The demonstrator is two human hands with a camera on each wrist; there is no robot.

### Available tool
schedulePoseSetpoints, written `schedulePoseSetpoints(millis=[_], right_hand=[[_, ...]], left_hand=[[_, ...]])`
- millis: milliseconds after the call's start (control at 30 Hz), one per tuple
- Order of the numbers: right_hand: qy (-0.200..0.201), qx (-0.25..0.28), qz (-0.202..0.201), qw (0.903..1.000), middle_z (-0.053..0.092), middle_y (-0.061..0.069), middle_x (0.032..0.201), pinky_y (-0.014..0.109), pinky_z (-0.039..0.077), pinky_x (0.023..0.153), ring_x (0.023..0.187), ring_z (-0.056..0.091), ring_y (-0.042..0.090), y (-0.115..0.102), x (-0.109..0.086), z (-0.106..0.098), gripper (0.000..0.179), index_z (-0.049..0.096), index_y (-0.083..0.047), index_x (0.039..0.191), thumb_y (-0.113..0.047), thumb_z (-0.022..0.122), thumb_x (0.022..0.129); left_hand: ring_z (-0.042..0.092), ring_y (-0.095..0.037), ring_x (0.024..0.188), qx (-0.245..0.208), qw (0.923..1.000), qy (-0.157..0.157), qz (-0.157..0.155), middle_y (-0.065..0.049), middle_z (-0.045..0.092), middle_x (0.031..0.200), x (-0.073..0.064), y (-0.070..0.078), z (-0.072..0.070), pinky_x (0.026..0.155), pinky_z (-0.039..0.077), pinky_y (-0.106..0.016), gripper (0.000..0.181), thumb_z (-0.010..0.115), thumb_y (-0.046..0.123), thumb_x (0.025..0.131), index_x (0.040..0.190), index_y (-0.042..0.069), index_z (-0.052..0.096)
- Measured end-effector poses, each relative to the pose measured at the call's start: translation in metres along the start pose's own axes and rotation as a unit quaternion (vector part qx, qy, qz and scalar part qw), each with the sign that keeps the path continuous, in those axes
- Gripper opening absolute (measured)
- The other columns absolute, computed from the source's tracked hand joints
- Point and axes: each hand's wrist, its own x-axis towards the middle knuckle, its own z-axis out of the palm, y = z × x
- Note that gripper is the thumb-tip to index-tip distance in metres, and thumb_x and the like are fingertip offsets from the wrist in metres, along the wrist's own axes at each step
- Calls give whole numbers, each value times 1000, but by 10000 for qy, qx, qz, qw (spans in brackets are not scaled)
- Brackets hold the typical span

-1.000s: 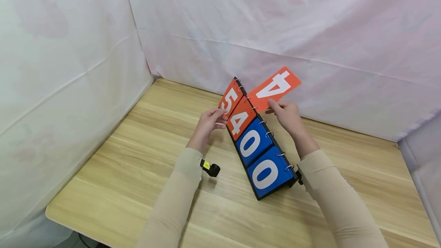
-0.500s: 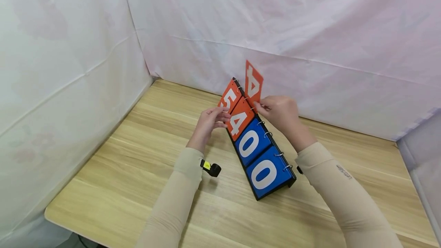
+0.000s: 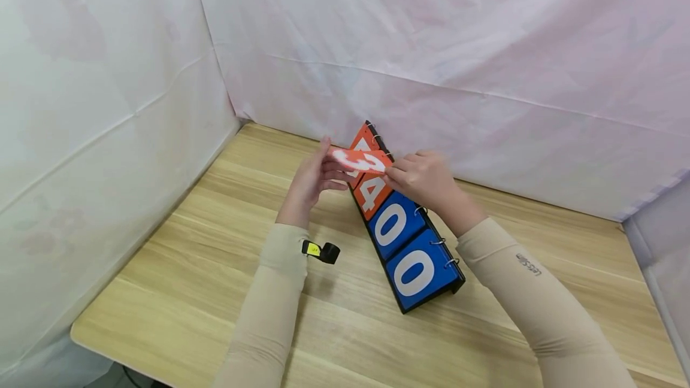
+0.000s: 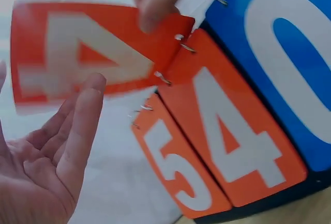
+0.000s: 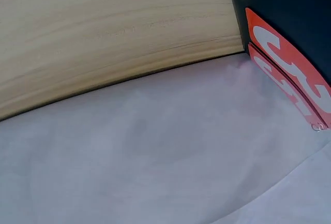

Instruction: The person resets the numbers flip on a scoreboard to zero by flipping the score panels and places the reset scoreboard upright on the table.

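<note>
A tabletop flip scoreboard [image 3: 459, 283] stands at an angle, its cards hung on metal rings. One red number card [image 3: 345, 157] is lifted off the front, showing a 3 on its upper face and a blurred 4 [image 4: 93, 53] on its underside. My right hand [image 3: 428, 178] pinches that card by its side edge near the rings. My left hand [image 3: 309, 184] is at the card's free end, fingers extended beneath it and thumb raised; in the left wrist view one fingertip overlaps the card. Below lie a red 5 card [image 4: 178, 172] and a red 4 card [image 4: 243, 151].
Two blue 0 cards [image 3: 417, 298] fill the scoreboard's near half. Seen from the right wrist, red cards [image 5: 289, 63] hang behind the black back panel [image 5: 295, 6]. The wooden table [image 3: 188, 268] meets white cloth walls [image 3: 323, 29] at the back and left.
The raised red card has swung over the rings from behind the scoreboard to the front left. My right hand moved left with it; my left hand shifted slightly left and turned thumb up.
</note>
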Motion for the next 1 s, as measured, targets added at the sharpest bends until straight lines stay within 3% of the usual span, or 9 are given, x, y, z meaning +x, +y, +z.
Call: schedulePoseSetpoints(millis=[100,200,300,400,533,667,833,933,1000], right_hand=[[-158,186,-35,9997,68,6,72,30,52,57,63,63,19,0,0,1,22,74,-6,81,-28,75,78],[-133,670,250,9973,68,7,73,32,53,57,65,63,20,3,-4,1,38,74,-6,81,-41,61,88],[141,1164,941,9886,69,8,77,36,54,60,69,65,22,12,-13,-1,56,74,-5,85,-51,44,93],[357,1376,1847,9725,70,11,80,40,53,59,71,66,26,22,-27,-5,53,74,-4,85,-47,44,95],[148,1635,3008,9394,69,11,78,40,51,57,67,63,24,31,-47,-3,34,73,-4,81,-28,54,94],[-395,2101,3889,8961,69,11,80,40,49,59,67,61,23,32,-65,1,33,74,-6,84,-26,51,96],[-946,2647,4524,8464,69,11,86,41,51,63,77,64,24,26,-77,8,42,72,-9,90,-39,44,98],[-1155,2897,4687,8265,69,10,90,41,52,65,82,65,24,22,-80,13,43,72,-10,94,-41,43,97],[-1270,3009,4701,8200,69,9,92,42,52,66,82,64,24,21,-82,15,42,72,-10,95,-41,43,97]], left_hand=[[67,-32,74,175,9997,172,-47,-10,68,80,-1,3,-1,62,56,-35,51,57,45,89,103,-4,60],[66,-24,65,239,9987,384,-219,-10,66,82,-2,-2,-9,58,56,-31,37,63,28,88,104,-5,60],[62,-14,59,112,9977,551,-368,-8,62,83,-3,-15,-20,55,54,-25,26,65,18,87,101,-3,58],[61,-13,60,-202,9960,606,-619,-7,61,83,-4,-33,-30,55,54,-24,22,67,13,86,99,-3,58],[62,-14,64,-452,9911,702,-1038,-8,64,85,-4,-60,-35,59,54,-25,27,68,8,84,107,-2,59],[64,-18,65,-203,9869,842,-1362,-13,65,91,1,-81,-27,59,55,-28,37,70,4,82,115,0,55],[64,-19,61,361,9853,896,-1407,-19,63,98,12,-99,-7,58,56,-32,52,71,5,81,123,5,40],[63,-19,57,468,9842,943,-1421,-19,63,97,18,-107,3,56,56,-33,57,71,5,81,124,6,33],[62,-19,56,470,9834,999,-1442,-18,64,94,23,-110,8,55,56,-33,58,72,5,80,122,6,33]])
